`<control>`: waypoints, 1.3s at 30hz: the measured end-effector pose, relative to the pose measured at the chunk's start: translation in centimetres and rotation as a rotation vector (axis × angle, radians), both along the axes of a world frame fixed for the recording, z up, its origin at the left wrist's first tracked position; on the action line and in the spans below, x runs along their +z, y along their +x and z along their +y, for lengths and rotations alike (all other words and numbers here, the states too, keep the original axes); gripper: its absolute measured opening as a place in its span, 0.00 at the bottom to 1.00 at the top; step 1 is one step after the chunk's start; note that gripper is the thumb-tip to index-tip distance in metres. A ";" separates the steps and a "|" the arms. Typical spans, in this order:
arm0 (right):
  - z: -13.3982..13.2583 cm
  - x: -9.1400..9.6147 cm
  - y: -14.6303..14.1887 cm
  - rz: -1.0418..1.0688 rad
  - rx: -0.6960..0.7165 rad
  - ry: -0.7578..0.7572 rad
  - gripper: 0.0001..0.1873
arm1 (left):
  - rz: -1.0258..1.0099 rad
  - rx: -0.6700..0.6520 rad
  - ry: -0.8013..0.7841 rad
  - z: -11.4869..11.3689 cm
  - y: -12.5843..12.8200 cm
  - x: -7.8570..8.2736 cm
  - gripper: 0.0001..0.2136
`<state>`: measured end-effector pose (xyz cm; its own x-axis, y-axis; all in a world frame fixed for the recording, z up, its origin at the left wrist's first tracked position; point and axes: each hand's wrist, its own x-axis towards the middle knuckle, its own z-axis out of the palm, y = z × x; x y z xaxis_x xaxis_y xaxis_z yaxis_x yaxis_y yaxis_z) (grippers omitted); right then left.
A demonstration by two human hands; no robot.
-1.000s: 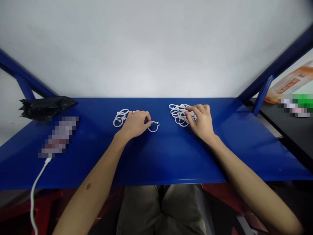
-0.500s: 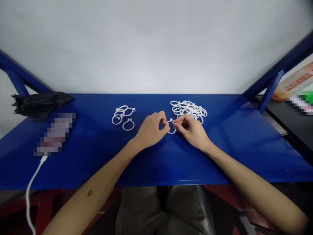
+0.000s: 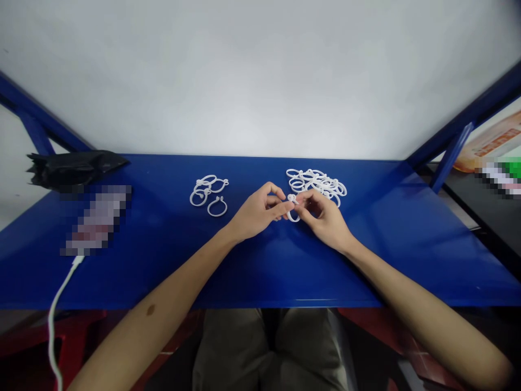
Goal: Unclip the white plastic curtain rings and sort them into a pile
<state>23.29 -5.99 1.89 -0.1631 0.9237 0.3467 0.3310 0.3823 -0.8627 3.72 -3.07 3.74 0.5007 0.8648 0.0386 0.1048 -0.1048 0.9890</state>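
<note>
Between my two hands is a white curtain ring [image 3: 293,216], a thin hoop with small eyelet ends. My right hand [image 3: 325,220] pinches it near these ends with thumb and fingertips. My left hand [image 3: 262,210] has its thumb and fingers closed on the ring's left side, with the index finger raised a little; the fingertips partly cover the hoop. Just beyond my right hand lies a heap of similar white rings [image 3: 315,180]. To the left of my left hand is a smaller group of rings [image 3: 199,197], with one single ring [image 3: 217,215] nearer to me.
The blue table [image 3: 260,271] meets a pale wall at the back. A black plastic bag [image 3: 77,169] and a blurred-out phone-like object [image 3: 100,217] with a white cable [image 3: 55,309] lie at the left. Blue frame bars [image 3: 451,155] rise at both sides.
The ring's eyelet ends have come together between my fingertips, and the hoop looks narrower or turned. My left fingers have opened slightly and shifted right. The view has moved a little.
</note>
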 end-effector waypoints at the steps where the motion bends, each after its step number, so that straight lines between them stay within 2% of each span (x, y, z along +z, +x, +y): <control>1: 0.0 0.0 0.0 0.010 0.014 0.000 0.05 | 0.006 -0.017 0.000 0.0 0.0 0.0 0.13; 5: 0.1 -0.2 0.0 0.041 0.031 -0.038 0.07 | 0.046 -0.085 0.051 0.0 -0.2 0.0 0.18; 9: 0.2 -0.5 -0.1 0.177 0.020 -0.149 0.11 | 0.038 -0.030 0.109 0.1 -0.3 0.2 0.10; 12: 0.3 -0.4 -0.1 0.229 0.032 -0.198 0.14 | 0.034 -0.002 0.141 0.1 -0.4 0.3 0.10; 18: 0.1 -0.4 0.2 0.050 0.000 -0.090 0.10 | 0.109 0.090 0.220 0.2 -0.5 0.2 0.09; 23: -0.1 -0.5 0.3 -0.032 0.046 -0.055 0.11 | 0.148 0.082 0.245 0.1 -0.2 0.3 0.06; 29: -0.6 0.5 0.4 -0.162 0.035 0.022 0.11 | 0.170 0.064 0.217 -0.2 -0.1 0.1 0.04; 35: -0.6 0.4 0.6 -0.163 -0.050 0.064 0.10 | 0.155 0.115 0.288 -0.1 -0.1 0.1 0.04; 39: -0.6 0.6 0.4 -0.168 -0.020 0.054 0.11 | 0.170 0.111 0.328 -0.1 -0.2 0.2 0.06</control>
